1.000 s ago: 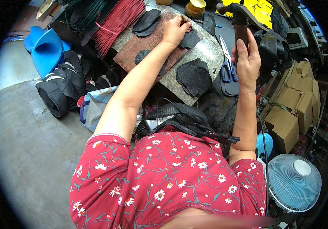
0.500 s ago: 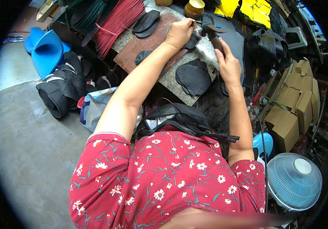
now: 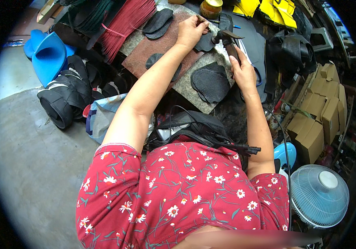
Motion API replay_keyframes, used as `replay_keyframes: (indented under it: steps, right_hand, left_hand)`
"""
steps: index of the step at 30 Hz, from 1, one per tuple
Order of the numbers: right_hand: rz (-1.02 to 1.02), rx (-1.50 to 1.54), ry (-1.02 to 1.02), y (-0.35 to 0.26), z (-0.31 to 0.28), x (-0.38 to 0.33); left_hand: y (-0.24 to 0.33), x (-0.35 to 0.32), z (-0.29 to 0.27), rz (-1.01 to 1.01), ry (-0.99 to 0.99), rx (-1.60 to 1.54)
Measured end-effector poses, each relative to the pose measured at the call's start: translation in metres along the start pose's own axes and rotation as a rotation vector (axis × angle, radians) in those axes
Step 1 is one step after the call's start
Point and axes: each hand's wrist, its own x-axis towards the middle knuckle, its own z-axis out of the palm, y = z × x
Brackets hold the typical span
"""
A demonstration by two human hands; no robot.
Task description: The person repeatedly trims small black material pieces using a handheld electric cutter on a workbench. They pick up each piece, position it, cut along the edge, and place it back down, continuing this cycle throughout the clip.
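Note:
My right hand (image 3: 244,74) is wrapped round the dark handle of a hammer (image 3: 227,38), whose head hangs just right of a black flat piece (image 3: 205,42). My left hand (image 3: 190,31) is closed in a pinch at the far end of the work surface; a small brownish thing shows at its fingertips, too little of it to name. Under my left forearm lies another dark rounded piece (image 3: 155,60), partly hidden. A stack of black textured rounded pieces (image 3: 210,83) lies nearer me on the grey stone slab (image 3: 185,89). More such pieces (image 3: 158,24) rest on the reddish-brown board (image 3: 145,52).
A yellow-rimmed jar (image 3: 210,8) stands beyond my hands. Red strips (image 3: 124,27) lie in a bundle at the far left, yellow pieces (image 3: 277,11) at the far right. Cardboard boxes (image 3: 310,120) and a fan (image 3: 319,196) stand on the right; blue sheets (image 3: 49,58) and black rolls (image 3: 60,99) on the left.
The hammer head has shifted slightly nearer me, and my right hand has moved a little left and nearer. My left hand has slid slightly left, uncovering more of the black piece beside it.

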Motion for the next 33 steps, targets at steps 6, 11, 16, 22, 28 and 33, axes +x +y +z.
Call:
replay_keyframes:
  steps: [6, 11, 16, 22, 28, 33]
  right_hand:
    - [0.005, 0.024, 0.000, 0.004, 0.002, 0.001]
    - [-0.005, 0.078, 0.019, 0.001, -0.001, 0.005]
    - [-0.164, 0.258, 0.206, -0.030, -0.036, -0.006]
    - [-0.675, 0.373, 0.552, -0.053, -0.049, -0.012]
    - [-0.091, -0.096, 0.179, -0.022, -0.028, -0.014]
    - [-0.142, -0.182, 0.071, -0.014, -0.007, -0.015]
  left_hand:
    - [0.001, 0.001, 0.000, -0.006, -0.011, 0.035]
    - [0.005, 0.000, 0.003, -0.046, 0.014, -0.067]
    - [0.013, -0.005, 0.007, 0.085, 0.029, 0.291]
    - [0.020, -0.004, 0.012, 0.585, -0.085, 0.650]
    - [0.013, -0.005, 0.010, 0.485, 0.017, 0.553]
    - [0.003, 0.003, 0.007, 0.085, 0.064, 0.052]
